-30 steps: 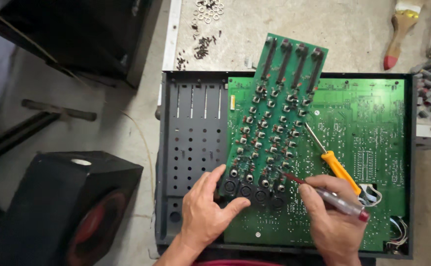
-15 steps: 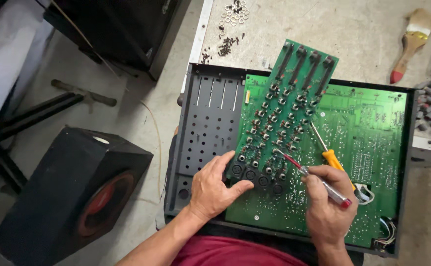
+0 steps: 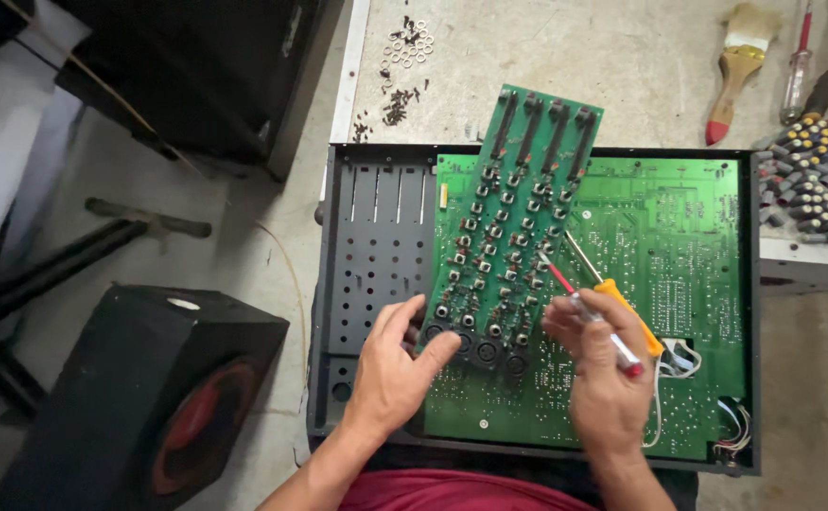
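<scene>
I am watching my left hand (image 3: pixel 390 364) resting at the near end of the narrow board (image 3: pixel 513 222), fingers spread and thumb pressing against the row of black jacks there; it is steadying the board rather than closing round it. The narrow board is lying tilted across the main board (image 3: pixel 660 284), its far end sticking out past the rim of the black chassis (image 3: pixel 376 246) onto the bench (image 3: pixel 565 57).

My right hand (image 3: pixel 603 369) is curling round a clear screwdriver (image 3: pixel 589 312) with a red shaft, fingers closed on the handle, the tip pointing at the right edge of the narrow board. An orange screwdriver (image 3: pixel 622 303) is lying on the main board just beside that hand; I cannot tell whether the fingers are touching it.

Loose screws and washers (image 3: pixel 402 52) are sitting on the bench past the chassis. A brush (image 3: pixel 735 71) is lying far right, with a heap of knobs (image 3: pixel 811 180) below it. A black speaker (image 3: pixel 139 397) is standing on the floor to my left.
</scene>
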Available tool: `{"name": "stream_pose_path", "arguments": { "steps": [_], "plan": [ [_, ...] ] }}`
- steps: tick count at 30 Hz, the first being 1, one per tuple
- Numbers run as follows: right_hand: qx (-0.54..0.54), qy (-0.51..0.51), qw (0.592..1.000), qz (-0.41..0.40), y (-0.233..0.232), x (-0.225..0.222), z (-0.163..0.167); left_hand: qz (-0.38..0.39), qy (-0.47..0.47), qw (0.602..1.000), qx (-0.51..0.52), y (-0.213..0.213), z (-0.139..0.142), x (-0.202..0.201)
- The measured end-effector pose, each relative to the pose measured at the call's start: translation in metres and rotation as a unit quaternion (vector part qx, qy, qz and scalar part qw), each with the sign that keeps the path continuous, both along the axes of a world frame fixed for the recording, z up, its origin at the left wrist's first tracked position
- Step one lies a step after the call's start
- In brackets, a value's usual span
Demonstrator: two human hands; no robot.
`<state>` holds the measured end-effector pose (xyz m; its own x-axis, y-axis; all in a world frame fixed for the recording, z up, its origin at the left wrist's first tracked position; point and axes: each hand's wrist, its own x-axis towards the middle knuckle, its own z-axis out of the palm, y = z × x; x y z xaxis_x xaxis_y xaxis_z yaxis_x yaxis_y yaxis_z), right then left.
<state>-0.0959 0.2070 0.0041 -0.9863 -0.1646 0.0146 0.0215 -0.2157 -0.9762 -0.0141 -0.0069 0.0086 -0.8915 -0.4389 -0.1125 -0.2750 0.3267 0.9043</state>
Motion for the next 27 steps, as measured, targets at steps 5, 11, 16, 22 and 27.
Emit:
{"name": "stream_pose_path", "arguments": {
  "steps": [5,11,16,22,27],
  "plan": [
    [-0.046,-0.052,0.997,-0.015,-0.009,0.003,-0.004,0.001,-0.054,0.999,0.002,-0.003,0.0,-0.02],
    [-0.17,-0.139,0.975,-0.03,-0.007,-0.004,0.008,0.013,-0.108,0.994,0.011,-0.004,0.004,-0.029],
    [-0.179,-0.16,0.97,-0.032,-0.013,-0.011,0.021,0.042,-0.055,0.998,-0.011,-0.008,0.018,-0.028],
    [-0.175,-0.141,0.974,-0.03,-0.015,-0.015,0.035,0.081,-0.052,0.974,0.203,0.002,0.031,-0.031],
    [-0.183,-0.123,0.975,-0.03,-0.008,-0.013,0.044,0.098,-0.012,0.972,0.214,0.018,0.031,-0.021]
  ]
}}
